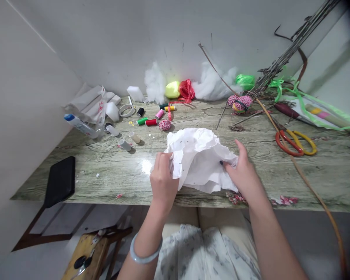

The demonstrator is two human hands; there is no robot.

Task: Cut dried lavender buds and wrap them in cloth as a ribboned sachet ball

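Observation:
A crumpled white sheet with ragged edges (204, 163), like soft paper, is spread between my two hands over the front of the table. My left hand (163, 175) is closed around its left edge, fingers curled into the folds. At the right edge, my right hand (245, 171) pinches the sheet, its thumb on top and the other fingers partly hidden beneath. The sheet bulges upward in the middle, with small dark specks on it. Just behind it lies a ball of red-and-white twine (165, 125).
Several thread spools (151, 122) and small capped bottles (125, 145) lie left of centre. Scissors (294, 142) rest at right near a bundle of twigs (280, 62). White stuffing (216, 83) sits along the wall. A black phone (60, 181) lies at the front left edge.

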